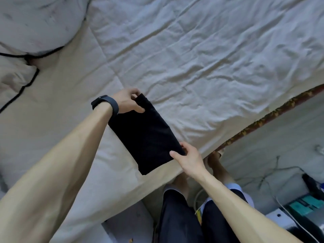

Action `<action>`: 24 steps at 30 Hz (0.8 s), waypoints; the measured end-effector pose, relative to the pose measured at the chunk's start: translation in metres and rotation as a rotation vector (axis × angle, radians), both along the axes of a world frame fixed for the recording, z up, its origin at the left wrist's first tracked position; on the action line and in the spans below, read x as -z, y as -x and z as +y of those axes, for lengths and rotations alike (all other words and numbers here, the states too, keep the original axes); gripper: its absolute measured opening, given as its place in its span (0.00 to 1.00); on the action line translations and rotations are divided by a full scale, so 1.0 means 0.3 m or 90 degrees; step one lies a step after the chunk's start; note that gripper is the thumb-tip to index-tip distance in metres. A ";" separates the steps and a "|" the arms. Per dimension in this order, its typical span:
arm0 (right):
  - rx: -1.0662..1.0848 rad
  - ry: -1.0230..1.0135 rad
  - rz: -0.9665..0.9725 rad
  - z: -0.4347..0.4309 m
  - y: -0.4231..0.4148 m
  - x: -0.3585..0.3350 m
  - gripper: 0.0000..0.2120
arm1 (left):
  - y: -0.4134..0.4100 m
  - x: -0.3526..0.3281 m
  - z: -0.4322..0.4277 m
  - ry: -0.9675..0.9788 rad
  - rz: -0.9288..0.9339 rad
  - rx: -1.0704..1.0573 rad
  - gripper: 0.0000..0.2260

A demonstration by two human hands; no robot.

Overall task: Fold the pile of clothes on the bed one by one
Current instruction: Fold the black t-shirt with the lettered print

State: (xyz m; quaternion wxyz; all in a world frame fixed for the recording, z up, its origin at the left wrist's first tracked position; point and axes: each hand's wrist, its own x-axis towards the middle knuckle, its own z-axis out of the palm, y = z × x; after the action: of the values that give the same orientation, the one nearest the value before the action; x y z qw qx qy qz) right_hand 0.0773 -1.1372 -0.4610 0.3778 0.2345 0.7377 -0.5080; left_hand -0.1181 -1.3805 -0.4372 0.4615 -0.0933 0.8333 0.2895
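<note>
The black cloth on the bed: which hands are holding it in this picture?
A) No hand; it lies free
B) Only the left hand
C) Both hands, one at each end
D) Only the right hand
C: the left hand grips the far end of the black cloth, and the right hand pinches its near corner.
</note>
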 end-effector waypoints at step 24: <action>0.325 -0.086 0.700 0.856 0.456 -1.657 0.04 | 0.079 -1.672 0.611 -0.548 0.371 -0.138 0.08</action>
State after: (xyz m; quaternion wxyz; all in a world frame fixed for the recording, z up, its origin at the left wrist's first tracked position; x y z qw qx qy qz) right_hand -0.0594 -0.8805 0.0362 -0.2079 0.1304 0.7756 -0.5815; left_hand -0.1419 -1.1973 0.0642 0.1748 0.1034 0.7187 0.6650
